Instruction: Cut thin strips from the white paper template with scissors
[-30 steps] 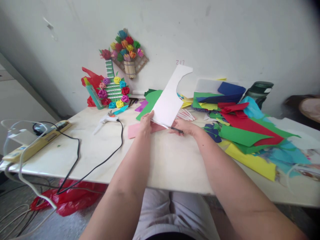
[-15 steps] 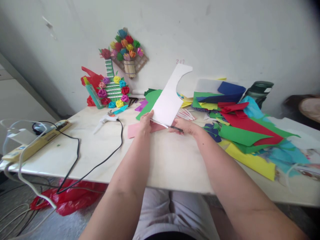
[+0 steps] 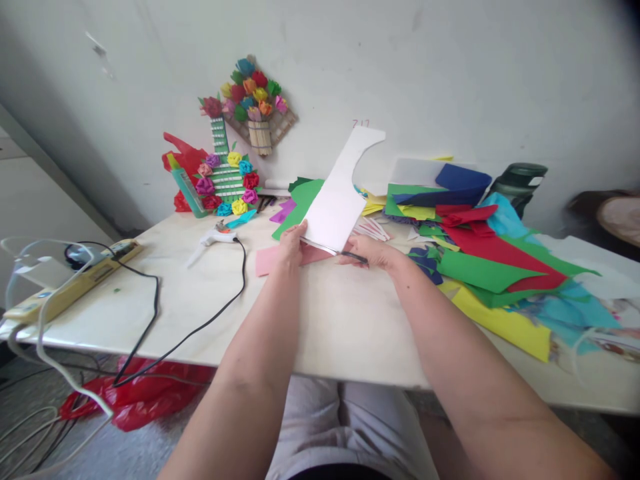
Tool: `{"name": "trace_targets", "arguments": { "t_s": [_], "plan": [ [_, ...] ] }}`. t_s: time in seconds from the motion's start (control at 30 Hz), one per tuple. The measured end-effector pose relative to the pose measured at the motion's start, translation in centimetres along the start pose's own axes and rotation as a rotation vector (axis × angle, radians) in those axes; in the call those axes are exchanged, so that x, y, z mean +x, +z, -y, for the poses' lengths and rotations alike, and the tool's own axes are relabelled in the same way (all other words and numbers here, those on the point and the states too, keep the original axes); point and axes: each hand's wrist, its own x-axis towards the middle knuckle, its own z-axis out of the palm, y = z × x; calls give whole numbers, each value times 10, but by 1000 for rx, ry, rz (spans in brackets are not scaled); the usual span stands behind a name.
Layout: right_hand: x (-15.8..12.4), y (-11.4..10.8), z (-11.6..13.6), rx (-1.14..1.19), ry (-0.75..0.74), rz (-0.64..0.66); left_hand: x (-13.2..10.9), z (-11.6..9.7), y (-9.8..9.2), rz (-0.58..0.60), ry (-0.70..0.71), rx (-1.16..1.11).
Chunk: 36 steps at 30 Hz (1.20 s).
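Note:
My left hand (image 3: pixel 293 243) grips the lower left corner of a white sheet (image 3: pixel 337 193), which is tilted up and has a curved notch on its right side. In my right hand (image 3: pixel 367 252) are dark-handled scissors (image 3: pixel 354 257), their blades along the sheet's bottom edge. Whether the blades are open or closed is too small to tell. A pink strip (image 3: pixel 265 261) lies on the table under the sheet, and green paper (image 3: pixel 300 207) lies behind it.
On the left are a glue gun (image 3: pixel 217 237) with a black cord, a power strip (image 3: pixel 75 283) and a glue bottle (image 3: pixel 187 190). Paper flowers (image 3: pixel 240 187) stand behind. Coloured sheets (image 3: pixel 490 267) and a dark green bottle (image 3: pixel 520 183) are on the right.

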Motion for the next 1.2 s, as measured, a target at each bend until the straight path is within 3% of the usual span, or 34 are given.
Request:
{"name": "trace_targets", "arguments": {
  "t_s": [0.4, 0.57, 0.67, 0.77, 0.9, 1.07, 1.2],
  "plan": [
    [-6, 2, 1, 126, 66, -2, 3, -6, -2, -12, -16, -127],
    [-2, 4, 1, 126, 58, -188, 3, -12, -3, -106, -22, -192],
    [4, 9, 1, -30, 96, -324, 5, -14, -4, -162, -4, -208],
    [9, 15, 1, -386, 54, -459, 5, -15, -5, -195, 18, -199],
    [8, 22, 7, -727, 50, -425, 5, -16, -3, -230, 7, -183],
    [8, 31, 10, -736, 51, -330, 4, -16, -2, -210, -8, -165],
    [15, 32, 1, -587, -86, -415, 2, -15, 0, -148, 3, -172]
  ]
}}
